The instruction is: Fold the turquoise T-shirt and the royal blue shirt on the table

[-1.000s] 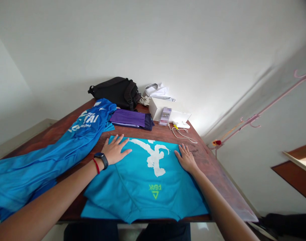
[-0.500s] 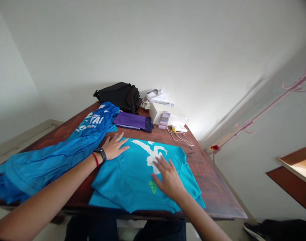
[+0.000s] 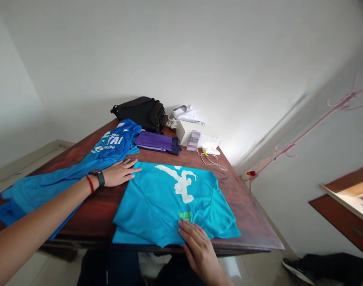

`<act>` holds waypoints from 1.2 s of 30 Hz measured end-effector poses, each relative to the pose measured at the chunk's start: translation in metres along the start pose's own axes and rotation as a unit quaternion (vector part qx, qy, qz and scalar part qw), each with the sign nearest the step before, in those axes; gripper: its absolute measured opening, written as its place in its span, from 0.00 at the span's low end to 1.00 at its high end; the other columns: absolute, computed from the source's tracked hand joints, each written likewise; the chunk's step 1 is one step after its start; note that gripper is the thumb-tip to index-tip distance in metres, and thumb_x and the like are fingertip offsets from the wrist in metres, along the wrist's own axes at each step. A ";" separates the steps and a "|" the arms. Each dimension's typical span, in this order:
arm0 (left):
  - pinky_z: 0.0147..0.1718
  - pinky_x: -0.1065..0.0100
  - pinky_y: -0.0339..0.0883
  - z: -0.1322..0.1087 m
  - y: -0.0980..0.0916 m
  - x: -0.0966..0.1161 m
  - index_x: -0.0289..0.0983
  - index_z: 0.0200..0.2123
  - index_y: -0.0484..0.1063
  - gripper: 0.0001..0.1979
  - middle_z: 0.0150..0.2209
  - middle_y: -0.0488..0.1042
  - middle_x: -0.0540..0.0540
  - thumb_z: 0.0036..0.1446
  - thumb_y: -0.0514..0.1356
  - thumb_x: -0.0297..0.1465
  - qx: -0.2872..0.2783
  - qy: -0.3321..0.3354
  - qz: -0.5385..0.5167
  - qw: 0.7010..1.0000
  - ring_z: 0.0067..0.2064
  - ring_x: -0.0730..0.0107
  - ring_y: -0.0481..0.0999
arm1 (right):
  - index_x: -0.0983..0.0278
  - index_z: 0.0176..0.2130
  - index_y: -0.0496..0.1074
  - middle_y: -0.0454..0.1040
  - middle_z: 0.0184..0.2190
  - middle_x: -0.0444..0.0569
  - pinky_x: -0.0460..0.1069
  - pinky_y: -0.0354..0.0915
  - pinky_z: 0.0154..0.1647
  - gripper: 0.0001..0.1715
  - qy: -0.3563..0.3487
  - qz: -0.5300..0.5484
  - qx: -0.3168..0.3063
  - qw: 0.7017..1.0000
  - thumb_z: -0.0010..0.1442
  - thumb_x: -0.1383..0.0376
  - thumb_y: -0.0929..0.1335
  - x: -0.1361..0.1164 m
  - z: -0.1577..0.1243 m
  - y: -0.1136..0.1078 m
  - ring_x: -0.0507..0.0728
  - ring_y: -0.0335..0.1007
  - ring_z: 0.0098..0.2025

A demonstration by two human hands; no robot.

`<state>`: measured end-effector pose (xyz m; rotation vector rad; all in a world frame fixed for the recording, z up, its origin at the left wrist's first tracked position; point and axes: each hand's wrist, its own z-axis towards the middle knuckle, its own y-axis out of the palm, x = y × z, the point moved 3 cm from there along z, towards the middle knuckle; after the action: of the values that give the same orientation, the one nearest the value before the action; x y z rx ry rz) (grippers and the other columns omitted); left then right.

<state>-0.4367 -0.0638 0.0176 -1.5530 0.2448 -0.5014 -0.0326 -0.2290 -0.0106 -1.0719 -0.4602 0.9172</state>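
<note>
While the turquoise T-shirt (image 3: 166, 202) lies folded on the wooden tabletop (image 3: 253, 226), the left hand (image 3: 119, 173) rests flat just beside it, fingers loosely together, and the right hand (image 3: 199, 254) sits spread on its near hem, no pinch evident.
</note>
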 end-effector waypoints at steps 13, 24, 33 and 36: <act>0.66 0.42 0.47 -0.092 -0.002 0.080 0.59 0.67 0.57 0.34 0.74 0.38 0.52 0.60 0.61 0.51 0.077 0.066 0.025 0.995 0.71 0.39 0.47 | 0.64 0.53 0.69 0.73 0.58 0.57 0.60 0.69 0.61 0.16 0.002 -0.020 0.009 1.000 0.67 0.72 0.65 0.070 -0.073 -0.048 0.64 0.62 0.66; 0.65 0.43 0.55 -0.112 0.021 0.135 0.53 0.71 0.48 0.41 0.73 0.47 0.49 0.60 0.65 0.38 0.059 0.122 0.069 0.988 0.71 0.48 0.52 | 0.56 0.63 0.66 0.59 0.68 0.57 0.70 0.59 0.64 0.33 0.095 -0.150 0.080 0.981 0.61 0.73 0.69 0.028 -0.111 -0.011 0.72 0.53 0.69; 0.65 0.40 0.54 -0.107 0.003 0.184 0.48 0.72 0.47 0.46 0.74 0.42 0.44 0.57 0.68 0.33 0.064 0.127 0.124 0.982 0.72 0.42 0.44 | 0.58 0.60 0.69 0.69 0.62 0.56 0.71 0.46 0.69 0.26 0.097 -0.117 0.137 0.979 0.64 0.71 0.66 0.016 -0.077 -0.010 0.70 0.54 0.69; 0.66 0.41 0.53 -0.096 0.002 0.207 0.48 0.72 0.45 0.49 0.74 0.42 0.44 0.54 0.69 0.28 0.037 0.155 0.109 0.981 0.72 0.44 0.45 | 0.62 0.59 0.68 0.76 0.52 0.55 0.64 0.57 0.66 0.21 0.052 -0.017 0.129 0.990 0.67 0.66 0.64 0.019 -0.057 -0.036 0.64 0.67 0.61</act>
<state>-0.2991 -0.2429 0.0468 -1.3518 0.6207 -0.5714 0.0334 -0.2506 -0.0053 -0.8689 -0.2647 0.8610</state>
